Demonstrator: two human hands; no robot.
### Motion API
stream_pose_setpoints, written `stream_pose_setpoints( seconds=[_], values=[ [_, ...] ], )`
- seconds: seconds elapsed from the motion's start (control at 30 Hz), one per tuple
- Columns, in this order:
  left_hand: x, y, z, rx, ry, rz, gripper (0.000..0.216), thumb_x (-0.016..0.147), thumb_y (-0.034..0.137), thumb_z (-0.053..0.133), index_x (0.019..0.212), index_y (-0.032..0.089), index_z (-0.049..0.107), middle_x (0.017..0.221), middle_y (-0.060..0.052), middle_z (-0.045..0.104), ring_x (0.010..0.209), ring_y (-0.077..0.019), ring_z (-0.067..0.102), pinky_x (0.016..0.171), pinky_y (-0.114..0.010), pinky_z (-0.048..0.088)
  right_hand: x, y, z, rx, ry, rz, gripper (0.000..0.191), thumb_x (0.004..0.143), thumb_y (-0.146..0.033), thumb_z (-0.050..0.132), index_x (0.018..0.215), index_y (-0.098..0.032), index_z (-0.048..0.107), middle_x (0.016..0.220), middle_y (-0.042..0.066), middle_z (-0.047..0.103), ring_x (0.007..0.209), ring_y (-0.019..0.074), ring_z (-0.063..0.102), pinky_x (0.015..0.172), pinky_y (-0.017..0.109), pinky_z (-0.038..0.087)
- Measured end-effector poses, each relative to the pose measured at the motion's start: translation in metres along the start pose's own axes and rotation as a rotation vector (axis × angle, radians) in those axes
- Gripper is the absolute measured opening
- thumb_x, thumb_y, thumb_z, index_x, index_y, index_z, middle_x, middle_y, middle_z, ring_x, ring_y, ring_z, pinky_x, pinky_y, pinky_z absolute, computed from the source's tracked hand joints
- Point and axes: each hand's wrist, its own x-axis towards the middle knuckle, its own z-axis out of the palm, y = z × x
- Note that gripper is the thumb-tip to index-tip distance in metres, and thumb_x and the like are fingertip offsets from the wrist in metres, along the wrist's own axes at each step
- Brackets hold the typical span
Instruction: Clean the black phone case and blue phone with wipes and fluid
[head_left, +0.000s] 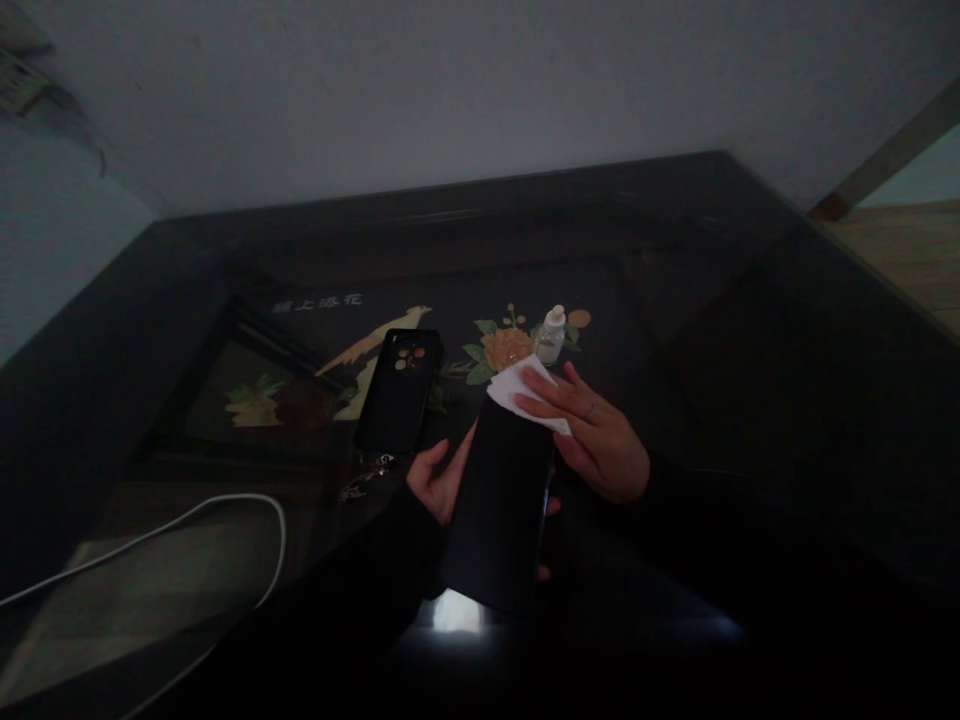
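A black smartphone [499,500] lies tilted in my left hand [442,480], whose fingertips show at the phone's right edge. My right hand [600,440] presses a folded white tissue [517,385] flat against the far end of the phone, fingers laid over the tissue. To the left, a black phone case [397,390] with camera holes rests on the dark table, a beaded charm [364,485] at its near end. Beyond the tissue stands a small clear bottle [551,335] with a white cap. The room is dim, so the phone's surface detail is hard to make out.
The glossy dark table [675,260] carries a printed bird and flowers. A white cable [225,498] loops across its left side. A pale wall [450,90] rises behind the table's far edge, and wooden floor [907,250] shows at the right.
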Motion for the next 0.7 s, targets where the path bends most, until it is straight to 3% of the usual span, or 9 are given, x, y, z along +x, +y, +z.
stream_pose_setpoints(
  seconds=[0.07,0.2,0.27,0.33,0.4,0.5,0.6,0.63,0.7],
  values=[
    [0.003,-0.004,-0.001,-0.011,-0.004,0.04,0.076,0.068,0.047,0.044,0.136,0.024,0.02,0.129,-0.011,0.045,0.114,-0.0374,0.043,0.089,-0.058,0.03,-0.001,0.001,-0.003,0.011,0.011,-0.036,0.039,0.09,-0.022,0.028,0.12,-0.007,0.048,0.132,0.017,0.042,0.128,0.0216,0.03,0.105,0.048,0.024],
    [0.007,-0.008,-0.008,-0.017,0.02,0.093,0.071,0.072,0.045,0.041,0.135,0.02,0.025,0.123,-0.012,0.05,0.107,-0.0309,0.05,0.092,-0.049,0.032,-0.004,-0.031,-0.001,0.097,-0.108,-0.449,0.048,0.093,-0.033,0.021,0.112,-0.007,0.055,0.123,0.013,0.053,0.125,0.024,0.035,0.102,0.042,0.032],
    [0.007,-0.005,-0.012,-0.015,0.008,0.1,0.071,0.073,0.046,0.039,0.137,0.022,0.02,0.12,-0.013,0.052,0.102,-0.0314,0.053,0.089,-0.051,0.033,-0.007,-0.047,0.003,0.156,-0.152,-0.626,0.05,0.094,-0.033,0.018,0.109,-0.007,0.058,0.12,0.01,0.056,0.122,0.0232,0.04,0.102,0.036,0.034],
    [0.006,-0.001,-0.013,0.003,-0.034,0.075,0.075,0.073,0.046,0.039,0.139,0.024,0.009,0.118,-0.014,0.053,0.099,-0.0324,0.056,0.087,-0.052,0.033,-0.008,-0.052,0.006,0.192,-0.135,-0.67,0.051,0.094,-0.032,0.018,0.107,-0.006,0.06,0.118,0.01,0.058,0.12,0.0225,0.042,0.102,0.034,0.033],
    [0.004,0.004,-0.012,0.027,-0.079,0.012,0.081,0.073,0.045,0.042,0.138,0.026,-0.002,0.116,-0.015,0.054,0.097,-0.033,0.057,0.087,-0.053,0.032,-0.008,-0.043,0.006,0.192,-0.088,-0.555,0.048,0.093,-0.031,0.02,0.109,-0.006,0.057,0.119,0.01,0.057,0.121,0.0223,0.041,0.104,0.037,0.03],
    [-0.001,0.008,-0.008,0.034,-0.122,-0.115,0.082,0.075,0.047,0.041,0.136,0.03,-0.011,0.117,-0.017,0.054,0.099,-0.0353,0.056,0.082,-0.058,0.032,-0.004,-0.017,-0.001,0.185,0.014,-0.126,0.039,0.092,-0.024,0.025,0.117,-0.011,0.051,0.126,0.009,0.051,0.123,0.0209,0.039,0.106,0.046,0.022],
    [-0.006,0.011,-0.004,0.007,-0.166,-0.199,0.079,0.078,0.046,0.037,0.132,0.037,-0.02,0.119,-0.017,0.053,0.103,-0.0345,0.054,0.077,-0.059,0.036,0.0,0.001,-0.008,0.267,0.189,0.283,0.039,0.092,-0.021,0.024,0.122,-0.018,0.048,0.131,0.006,0.047,0.124,0.0191,0.038,0.108,0.045,0.019],
    [-0.007,0.012,-0.004,0.005,-0.168,-0.206,0.08,0.079,0.045,0.037,0.131,0.037,-0.023,0.118,-0.017,0.054,0.103,-0.0333,0.055,0.076,-0.057,0.038,0.001,0.002,-0.009,0.304,0.231,0.345,0.04,0.092,-0.021,0.022,0.123,-0.02,0.048,0.131,0.005,0.046,0.124,0.019,0.038,0.108,0.044,0.02],
    [-0.009,0.016,-0.006,0.023,-0.139,-0.179,0.082,0.08,0.044,0.039,0.131,0.035,-0.024,0.112,-0.016,0.058,0.098,-0.031,0.059,0.074,-0.05,0.043,0.001,-0.002,-0.009,0.364,0.244,0.333,0.04,0.092,-0.023,0.022,0.124,-0.021,0.047,0.132,0.004,0.045,0.124,0.0198,0.037,0.108,0.043,0.022]
  ],
)
